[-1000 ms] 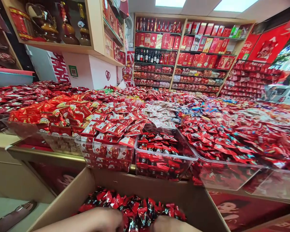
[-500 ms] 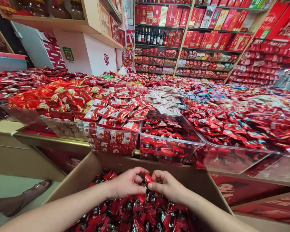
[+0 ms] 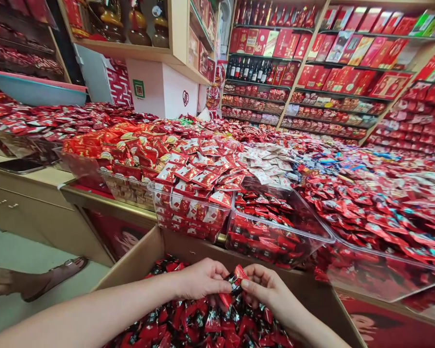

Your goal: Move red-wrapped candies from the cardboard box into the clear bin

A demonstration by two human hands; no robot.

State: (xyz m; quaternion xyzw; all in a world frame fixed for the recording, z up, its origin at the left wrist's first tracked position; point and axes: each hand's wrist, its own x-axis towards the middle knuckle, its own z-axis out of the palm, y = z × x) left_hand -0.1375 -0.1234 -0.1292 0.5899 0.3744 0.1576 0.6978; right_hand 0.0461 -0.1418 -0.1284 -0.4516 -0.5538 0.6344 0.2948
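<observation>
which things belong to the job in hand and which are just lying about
In use:
left hand, right hand
wrapped piece held between them
loose pieces below
open cardboard box around those

Seemingly just lying about:
flat dark device on the counter
blue basin
shelved bottles

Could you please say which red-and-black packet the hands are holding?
The packet pinched between left hand and right hand; others lie unheld in the cardboard box or clear bin.
</observation>
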